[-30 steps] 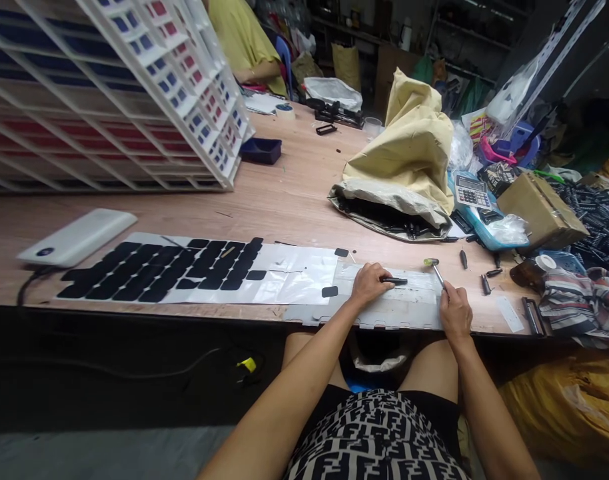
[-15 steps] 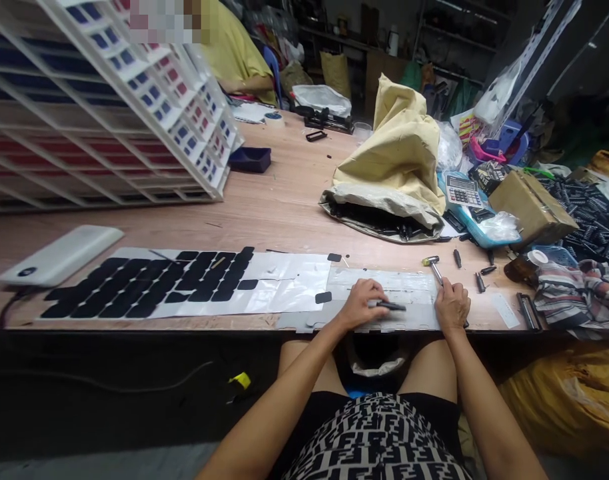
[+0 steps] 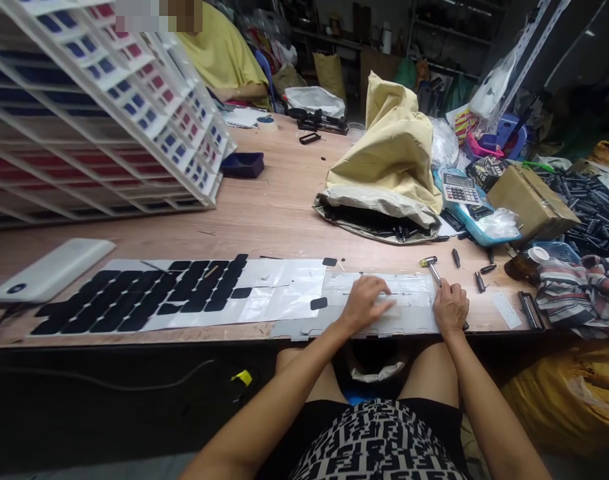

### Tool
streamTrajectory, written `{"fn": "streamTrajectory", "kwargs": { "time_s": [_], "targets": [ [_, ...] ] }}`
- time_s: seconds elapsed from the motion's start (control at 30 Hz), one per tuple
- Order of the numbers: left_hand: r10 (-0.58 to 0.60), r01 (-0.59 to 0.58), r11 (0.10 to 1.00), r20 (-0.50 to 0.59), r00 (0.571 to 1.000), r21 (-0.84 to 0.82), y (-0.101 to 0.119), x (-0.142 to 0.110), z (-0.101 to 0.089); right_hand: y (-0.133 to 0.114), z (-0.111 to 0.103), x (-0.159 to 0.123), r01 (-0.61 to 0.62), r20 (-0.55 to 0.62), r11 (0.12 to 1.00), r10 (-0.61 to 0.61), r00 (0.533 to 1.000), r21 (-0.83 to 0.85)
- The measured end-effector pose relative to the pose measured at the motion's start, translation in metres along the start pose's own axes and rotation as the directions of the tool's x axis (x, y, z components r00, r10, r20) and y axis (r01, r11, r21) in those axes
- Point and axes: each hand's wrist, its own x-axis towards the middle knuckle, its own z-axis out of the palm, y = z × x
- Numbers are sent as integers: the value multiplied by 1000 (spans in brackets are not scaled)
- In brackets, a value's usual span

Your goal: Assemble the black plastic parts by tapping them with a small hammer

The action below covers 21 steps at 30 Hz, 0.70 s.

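Observation:
My left hand [image 3: 367,303] hovers over the grey board [image 3: 414,317] at the table's front edge, thumb and fingers apart with nothing seen in them. A small hammer [image 3: 433,270] with a yellow-and-metal head is in my right hand [image 3: 451,308], which rests at the board's right end with its fingers wrapped round the handle. A thin dark line runs along the board's clear covering. Left of the board lies a white sheet [image 3: 279,307] with rows of black rounded stickers [image 3: 129,300], some of them peeled away.
A beige sack [image 3: 384,147] with black parts in its mouth stands behind the board. Right of it are a calculator [image 3: 460,189], a cardboard box [image 3: 532,200] and loose black parts. A white rack [image 3: 204,193] and a power bank [image 3: 54,267] are left. A person in yellow sits across.
The black piece that my left hand held is gone from it, and its fingers have opened. My right hand stays on the hammer. The view has shifted slightly.

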Motion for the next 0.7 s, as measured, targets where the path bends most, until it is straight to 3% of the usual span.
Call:
{"fn": "streamTrajectory", "kwargs": {
  "time_s": [0.13,0.2,0.3,0.43,0.53,0.7],
  "targets": [
    [-243,261,962,-189,951,81,-36,96,-5,0,-1,1,18,1,1000,-18,1000,12],
    [-347,372,920,-187,919,120,-53,132,-3,-1,-1,1,26,0,1000,-26,1000,14],
    [-460,475,863,-122,879,170,-69,162,5,-1,-1,0,37,-4,999,-37,999,5],
    [-482,497,841,-119,868,214,-76,174,14,-2,-1,0,37,10,999,-37,999,-6],
    [-483,501,846,-137,865,180,-75,169,11,-1,0,0,32,19,999,-32,999,-8],
    [-440,443,896,-113,891,1,-63,116,-5,-1,-1,1,28,30,1000,-28,999,-3]
  ]
}}
